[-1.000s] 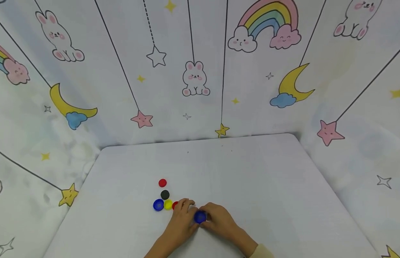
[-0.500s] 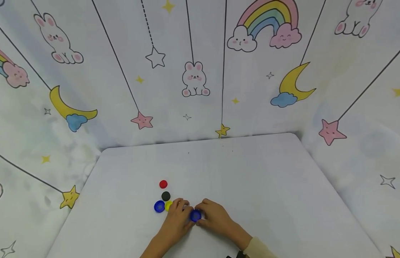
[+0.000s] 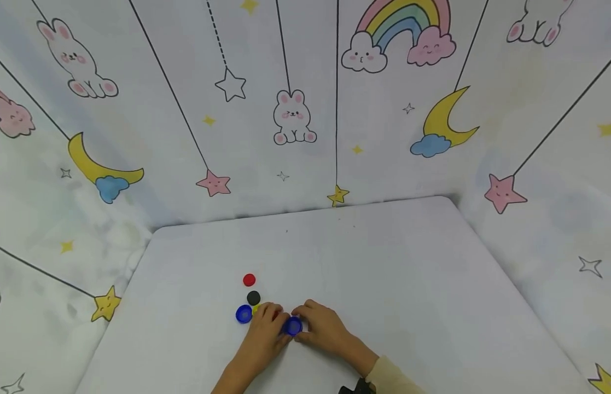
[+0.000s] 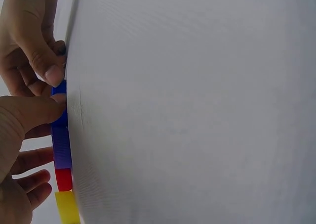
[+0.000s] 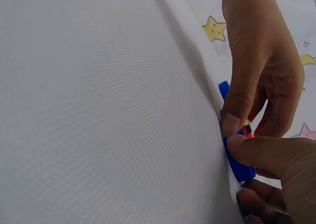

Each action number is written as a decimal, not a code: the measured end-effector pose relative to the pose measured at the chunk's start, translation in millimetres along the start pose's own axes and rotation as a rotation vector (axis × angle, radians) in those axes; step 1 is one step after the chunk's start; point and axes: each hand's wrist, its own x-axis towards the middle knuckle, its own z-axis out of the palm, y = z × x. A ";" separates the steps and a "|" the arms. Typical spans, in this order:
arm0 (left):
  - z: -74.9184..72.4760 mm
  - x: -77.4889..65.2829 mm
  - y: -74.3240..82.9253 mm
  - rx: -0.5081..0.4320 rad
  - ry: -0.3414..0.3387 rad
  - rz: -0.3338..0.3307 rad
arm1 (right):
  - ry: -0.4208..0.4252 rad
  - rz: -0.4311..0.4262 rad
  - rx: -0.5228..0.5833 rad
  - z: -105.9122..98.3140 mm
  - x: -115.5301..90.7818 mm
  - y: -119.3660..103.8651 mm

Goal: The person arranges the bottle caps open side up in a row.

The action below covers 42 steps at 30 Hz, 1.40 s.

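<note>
A blue bottle cap (image 3: 293,326) lies between my two hands near the front of the white table. My left hand (image 3: 266,331) pinches it from the left, its thumb on the cap's side in the left wrist view. From the right, my right hand (image 3: 325,328) holds the same cap with thumb and forefinger. Beside it in the left wrist view, a purple cap (image 4: 61,147), a red cap (image 4: 63,179) and a yellow cap (image 4: 67,207) stand in a line. My left hand hides most of that row from the head view.
Left of my hands lie another blue cap (image 3: 243,314) and a black cap (image 3: 253,297), with a red cap (image 3: 249,280) farther back. The white table (image 3: 384,262) meets a cartoon-printed backdrop (image 3: 177,98) at its back and sides.
Both hands have slid left with the blue cap, toward the row of caps. My left hand now covers more of the yellow cap and the red one next to it.
</note>
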 end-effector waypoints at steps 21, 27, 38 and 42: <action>-26.6 48.2 -75.2 -0.022 0.146 -0.502 | 0.068 0.110 0.186 -1.8 75.7 13.1; -21.8 58.3 -92.7 -0.067 -0.070 -0.644 | -0.014 0.167 0.048 11.5 101.1 11.7; -21.9 60.3 -105.8 -0.089 -0.142 -0.565 | -0.130 0.152 -0.063 32.0 140.3 -14.8; -20.3 58.8 -111.3 -0.188 -0.139 -0.501 | -0.077 0.128 -0.042 35.1 145.4 -18.5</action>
